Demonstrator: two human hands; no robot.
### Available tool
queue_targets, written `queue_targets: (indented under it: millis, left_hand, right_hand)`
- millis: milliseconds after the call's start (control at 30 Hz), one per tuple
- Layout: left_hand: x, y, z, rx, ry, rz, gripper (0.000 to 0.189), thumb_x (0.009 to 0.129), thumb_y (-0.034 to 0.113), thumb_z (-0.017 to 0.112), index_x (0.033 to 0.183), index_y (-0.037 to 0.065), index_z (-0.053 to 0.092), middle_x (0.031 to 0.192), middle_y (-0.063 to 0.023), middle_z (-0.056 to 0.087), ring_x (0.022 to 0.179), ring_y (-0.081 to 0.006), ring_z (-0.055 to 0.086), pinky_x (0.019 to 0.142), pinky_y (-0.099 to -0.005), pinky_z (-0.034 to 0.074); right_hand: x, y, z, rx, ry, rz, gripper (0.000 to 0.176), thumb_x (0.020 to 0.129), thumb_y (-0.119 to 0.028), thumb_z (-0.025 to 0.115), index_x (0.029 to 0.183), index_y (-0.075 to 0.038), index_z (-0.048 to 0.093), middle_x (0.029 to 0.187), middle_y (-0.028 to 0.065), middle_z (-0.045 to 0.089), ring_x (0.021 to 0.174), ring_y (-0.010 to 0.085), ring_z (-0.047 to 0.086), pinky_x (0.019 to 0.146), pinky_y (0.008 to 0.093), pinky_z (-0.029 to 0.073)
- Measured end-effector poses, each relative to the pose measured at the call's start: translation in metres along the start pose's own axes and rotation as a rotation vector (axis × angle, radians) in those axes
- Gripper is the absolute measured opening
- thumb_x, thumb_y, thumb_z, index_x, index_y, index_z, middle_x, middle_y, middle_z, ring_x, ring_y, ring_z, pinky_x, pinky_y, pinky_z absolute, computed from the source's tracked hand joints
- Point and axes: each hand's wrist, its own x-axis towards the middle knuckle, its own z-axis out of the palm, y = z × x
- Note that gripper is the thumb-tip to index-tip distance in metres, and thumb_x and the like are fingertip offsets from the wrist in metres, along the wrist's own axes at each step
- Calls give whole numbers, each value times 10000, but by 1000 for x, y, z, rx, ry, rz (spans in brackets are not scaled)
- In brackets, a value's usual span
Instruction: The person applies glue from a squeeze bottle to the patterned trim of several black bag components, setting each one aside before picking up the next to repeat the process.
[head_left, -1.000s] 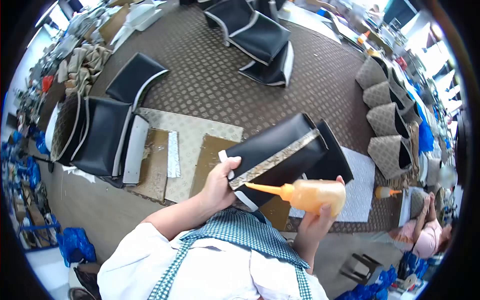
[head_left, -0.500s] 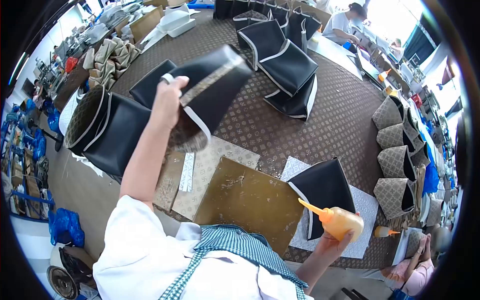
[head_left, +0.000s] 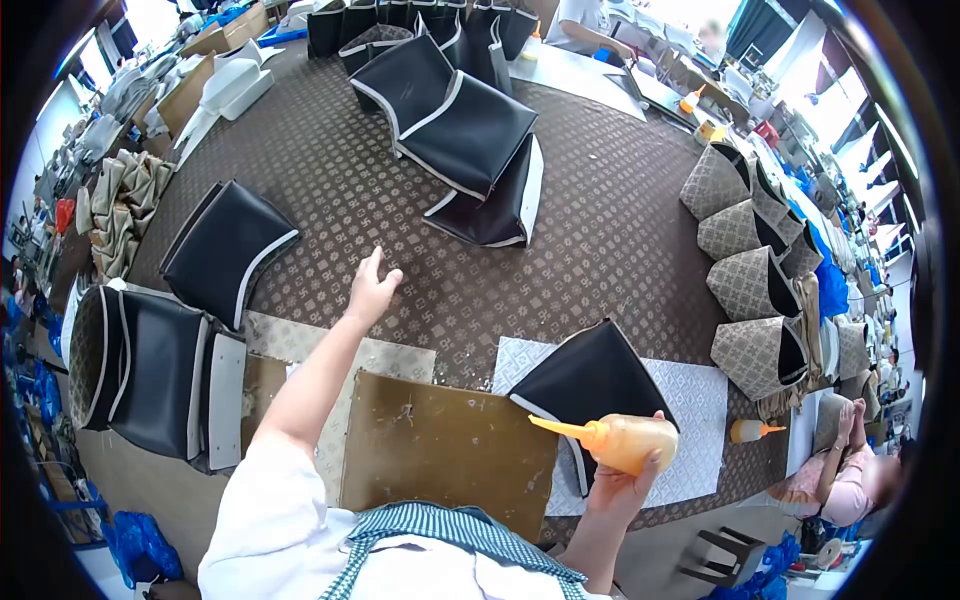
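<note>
My left hand [head_left: 374,290] is over the patterned brown tabletop [head_left: 330,215], its fingers apart and nothing in them. To its left lies a black leather panel [head_left: 232,250] with pale edging, seemingly on top of another one. My right hand [head_left: 622,488] grips a squeeze bottle [head_left: 638,445] of pale yellow liquid, probably glue, with its orange nozzle pointing left. Behind the bottle, a black panel [head_left: 595,375] with a white edge rests on white patterned sheets [head_left: 690,400]. A brown board [head_left: 450,440] lies directly in front of me.
More black panels [head_left: 470,130] overlap at the far middle. Black pieces [head_left: 160,380] stack at the left edge. Several beige patterned pieces [head_left: 755,280] line the right side, near another orange-tipped bottle [head_left: 752,431]. Co-workers sit at the far right and back.
My left hand has let go of the black panel, which now seems to lie at the left, and the hand is empty. My right hand still holds the bottle. The camera view has shifted.
</note>
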Motion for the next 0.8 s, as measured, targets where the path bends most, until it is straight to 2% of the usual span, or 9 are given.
queue_targets:
  millis: [200, 300, 400, 533, 600, 633, 700, 767, 800]
  left_hand:
    - [173, 30, 63, 293, 239, 264, 686, 798, 213, 628, 1367, -47, 345, 1343, -231, 438, 1254, -360, 408, 1051, -406, 346]
    - [260, 26, 66, 492, 364, 233, 670, 849, 320, 579, 1399, 21, 341, 1398, -209, 405, 1300, -335, 382, 1045, -462, 329]
    - [289, 32, 50, 424, 96, 55, 657, 832, 334, 603, 1378, 44, 381, 1343, -193, 458, 1239, -344, 439, 989, -457, 390]
    - [257, 23, 43, 262, 116, 139, 505, 704, 255, 749, 1104, -12, 595, 1026, -161, 646, 927, -259, 628, 834, -359, 496]
    - [223, 27, 30, -38, -125, 3, 310, 738, 136, 728, 972, -32, 614, 850, -75, 663, 741, -126, 610, 698, -276, 505]
    - [195, 37, 18, -33, -183, -61, 353, 694, 222, 744, 931, -25, 656, 795, -98, 676, 733, -167, 621, 707, -296, 495]
    - [131, 51, -5, -277, -426, -276, 426, 716, 193, 734, 1041, -58, 624, 903, -76, 668, 765, -162, 610, 724, -295, 491]
    - [62, 44, -22, -355, -380, -232, 463, 723, 203, 741, 1087, -54, 615, 923, -66, 648, 770, -140, 588, 672, -274, 475]
    - [29, 35, -33, -327, -381, -312, 443, 734, 181, 727, 1091, -57, 618, 959, -60, 651, 851, -165, 599, 811, -289, 470]
  right_hand:
    - [42, 15, -12, -21, 60, -50, 704, 866, -383, 647, 1415, -109, 302, 1254, 79, 496, 1084, 229, 573, 848, 377, 542]
    - [59, 23, -12, -19, 101, -47, 698, 865, -383, 645, 1413, -117, 305, 1228, 83, 513, 1077, 234, 576, 846, 391, 549]
    - [67, 29, 19, 4, 231, -23, 705, 857, -387, 654, 1409, -118, 307, 1217, 78, 517, 1071, 236, 577, 857, 399, 545]
    - [72, 42, 4, -19, 158, 5, 724, 844, -396, 667, 1407, -119, 305, 1210, 75, 517, 1078, 233, 570, 866, 404, 541]
    - [70, 44, 0, -4, 105, 36, 733, 842, -389, 674, 1412, -121, 301, 1224, 76, 507, 1091, 233, 562, 884, 407, 531]
    - [67, 43, 1, 7, 89, 50, 735, 842, -384, 676, 1415, -120, 299, 1229, 76, 504, 1097, 233, 558, 892, 408, 527]
    - [60, 39, 7, 51, 67, 63, 732, 844, -367, 680, 1415, -110, 301, 1240, 78, 499, 1106, 233, 553, 917, 408, 513]
    - [52, 34, 3, 100, 30, 60, 714, 852, -348, 675, 1411, -100, 306, 1252, 79, 496, 1117, 234, 548, 936, 412, 503]
    - [47, 30, 2, 107, 29, 42, 708, 856, -341, 672, 1411, -98, 306, 1254, 79, 496, 1120, 234, 547, 939, 415, 501]
